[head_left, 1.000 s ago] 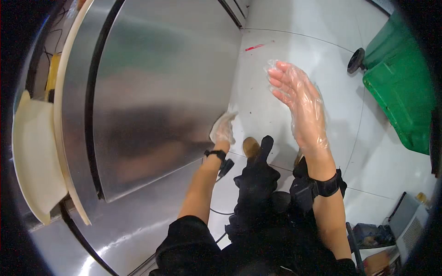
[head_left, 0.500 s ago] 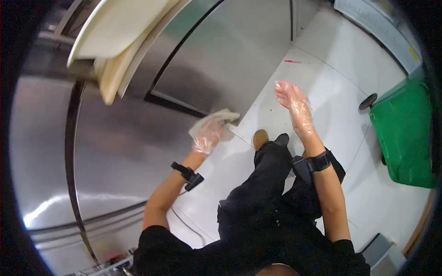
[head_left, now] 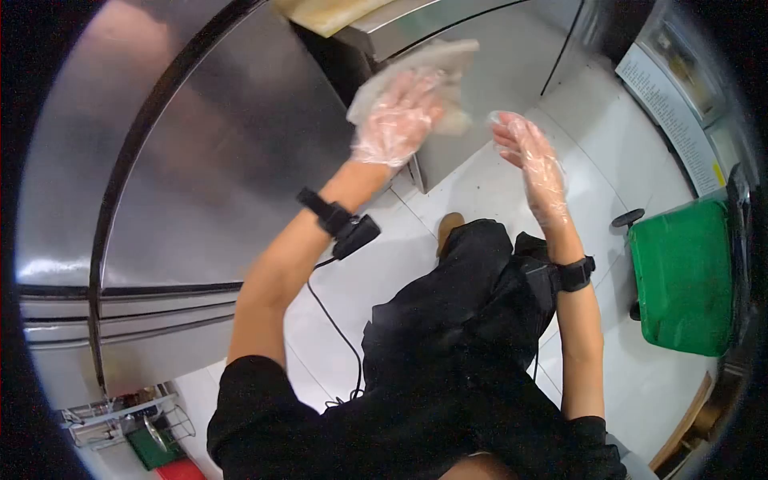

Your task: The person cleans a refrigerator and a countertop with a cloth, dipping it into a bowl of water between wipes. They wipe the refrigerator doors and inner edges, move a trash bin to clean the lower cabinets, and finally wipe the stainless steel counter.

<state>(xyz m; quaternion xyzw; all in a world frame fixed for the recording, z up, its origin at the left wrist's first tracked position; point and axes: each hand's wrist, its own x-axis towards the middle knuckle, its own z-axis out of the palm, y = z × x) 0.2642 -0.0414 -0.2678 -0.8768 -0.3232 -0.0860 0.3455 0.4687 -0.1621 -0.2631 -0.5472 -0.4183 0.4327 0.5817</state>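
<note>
Cloth (head_left: 436, 68) under my left hand (head_left: 398, 120), pressed flat against the steel cabinet front (head_left: 224, 152). Left hand is gloved in thin clear plastic, fingers spread and lightly curled over the cloth, palm on it, so it's gripped against the metal, not pinched. Cloth sticks out past the fingertips toward 1 o'clock; its long axis runs roughly 8 to 2 o'clock, along the line of my forearm.

Right hand (head_left: 534, 164), same kind of glove, is open, fingers together and straight, holding nothing. It hangs in the air just at 3 o'clock of the cloth, near but apart from it. Left hand is clearly the nearer one, already on it.

Outward: black wrist straps on both arms, left one (head_left: 340, 224) with a cable trailing down. White tiled floor (head_left: 496, 192) below. Green wheeled bin (head_left: 684, 276) at 4 o'clock, well apart. Pale board edge (head_left: 328, 12) at 12 o'clock above the cabinet. Wire rack (head_left: 120, 416) at 8 o'clock, contents too small to tell.
</note>
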